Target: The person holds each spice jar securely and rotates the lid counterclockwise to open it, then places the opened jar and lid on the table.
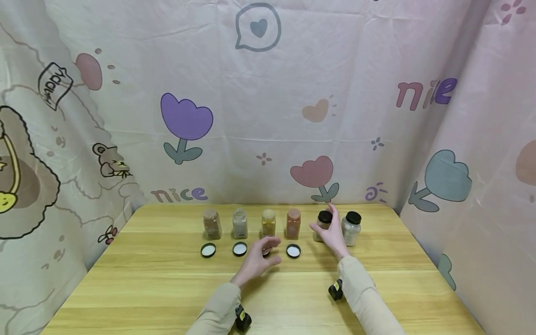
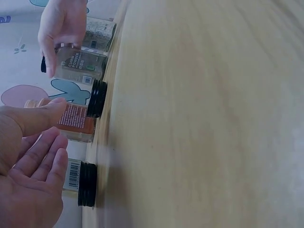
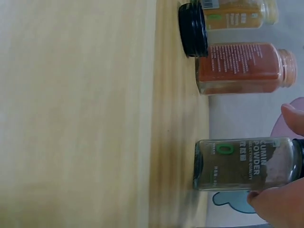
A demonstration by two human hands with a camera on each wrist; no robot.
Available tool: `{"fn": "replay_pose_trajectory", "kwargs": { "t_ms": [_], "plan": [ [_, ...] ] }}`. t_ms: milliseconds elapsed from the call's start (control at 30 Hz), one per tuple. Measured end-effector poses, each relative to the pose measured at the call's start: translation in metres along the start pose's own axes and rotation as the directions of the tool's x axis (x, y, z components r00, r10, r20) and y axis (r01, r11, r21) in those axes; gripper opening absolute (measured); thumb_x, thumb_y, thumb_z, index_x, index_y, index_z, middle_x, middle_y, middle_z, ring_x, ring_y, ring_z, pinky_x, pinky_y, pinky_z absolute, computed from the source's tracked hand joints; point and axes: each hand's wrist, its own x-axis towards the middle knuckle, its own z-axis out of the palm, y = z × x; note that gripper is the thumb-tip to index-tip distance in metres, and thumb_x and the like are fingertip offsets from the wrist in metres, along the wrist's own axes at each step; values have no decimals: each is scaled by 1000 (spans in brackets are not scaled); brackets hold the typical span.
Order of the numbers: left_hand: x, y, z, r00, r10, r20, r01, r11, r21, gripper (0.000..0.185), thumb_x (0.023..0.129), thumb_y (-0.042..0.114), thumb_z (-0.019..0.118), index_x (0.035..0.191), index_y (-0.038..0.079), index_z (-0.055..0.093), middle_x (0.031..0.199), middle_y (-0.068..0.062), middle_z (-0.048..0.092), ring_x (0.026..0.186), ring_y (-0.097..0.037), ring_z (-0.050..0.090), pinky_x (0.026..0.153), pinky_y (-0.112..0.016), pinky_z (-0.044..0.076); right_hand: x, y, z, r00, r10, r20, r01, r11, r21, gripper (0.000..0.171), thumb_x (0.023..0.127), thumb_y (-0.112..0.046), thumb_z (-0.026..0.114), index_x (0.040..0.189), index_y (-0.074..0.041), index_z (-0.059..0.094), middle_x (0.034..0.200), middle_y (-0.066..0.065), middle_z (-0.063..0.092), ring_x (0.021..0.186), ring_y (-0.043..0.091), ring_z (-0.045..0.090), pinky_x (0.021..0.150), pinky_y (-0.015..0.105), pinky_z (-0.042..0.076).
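Note:
My right hand (image 1: pixel 335 236) is at a glass jar of cumin powder (image 3: pixel 232 164) with its black lid (image 1: pixel 324 216) on. In the right wrist view, one finger (image 3: pixel 271 205) lies right at the jar's side and another digit stands apart from it across a gap. My left hand (image 1: pixel 257 260) hovers with fingers spread and nothing between them, in front of the jar of yellow powder (image 1: pixel 268 224). It partly hides an upturned black lid (image 1: pixel 266 254) there. An uncapped jar of orange-red powder (image 3: pixel 240 68) stands between the hands, its lid (image 1: pixel 293 251) in front of it.
Left of the yellow jar are an uncapped jar of brown powder (image 1: pixel 212 224) and one of greyish contents (image 1: pixel 240 224), each with an upturned lid (image 1: pixel 208 250) before it. A black-lidded jar (image 1: pixel 351 229) stands right of my right hand. A printed curtain (image 1: pixel 251 116) hangs behind the wooden table (image 1: pixel 167 288).

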Motion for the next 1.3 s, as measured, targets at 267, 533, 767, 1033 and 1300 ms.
{"fn": "replay_pose_trajectory", "kwargs": {
  "t_ms": [267, 533, 767, 1033, 1300],
  "plan": [
    [-2, -2, -1, 1000, 3, -3, -3, 1000, -26, 49, 84, -3, 76, 129, -5, 58, 131, -24, 64, 125, -40, 60, 111, -49, 48, 0, 8, -3, 997, 69, 26, -69, 998, 11, 78, 91, -4, 70, 153, 4, 23, 156, 30, 32, 148, 45, 28, 127, 59, 18],
    [-4, -4, -2, 1000, -6, -9, 6, 999, -53, 50, 84, -3, 75, 131, -6, 57, 133, -25, 63, 126, -41, 59, 112, -49, 47, -4, 8, -5, 994, 87, 59, -88, 996, 21, 64, 93, -3, 67, 147, 4, 32, 148, 28, 41, 144, 43, 33, 125, 59, 23],
    [-8, -4, -6, 999, 21, -30, -23, 996, -89, 49, 85, -4, 75, 130, -8, 57, 130, -29, 63, 123, -45, 59, 109, -49, 49, -11, 8, -11, 991, 77, 109, -74, 997, -28, 58, 92, -5, 69, 141, 6, 39, 141, 29, 47, 139, 42, 40, 122, 58, 28],
    [-10, 3, -16, 997, 21, -75, -31, 989, -143, 47, 85, -5, 74, 129, -6, 58, 131, -31, 62, 125, -45, 59, 110, -46, 49, -21, 10, -25, 971, 43, 234, -24, 996, -82, 69, 87, 0, 72, 146, 7, 37, 151, 32, 43, 145, 49, 34, 123, 62, 26],
    [-14, 6, -26, 996, 55, -64, -64, 987, -150, 48, 87, -5, 72, 132, -6, 56, 133, -30, 61, 127, -44, 58, 112, -48, 47, -28, 10, -35, 936, -34, 351, 51, 998, -40, 65, 83, 0, 75, 140, 8, 44, 143, 31, 51, 137, 51, 45, 119, 63, 33]
  ]
}}
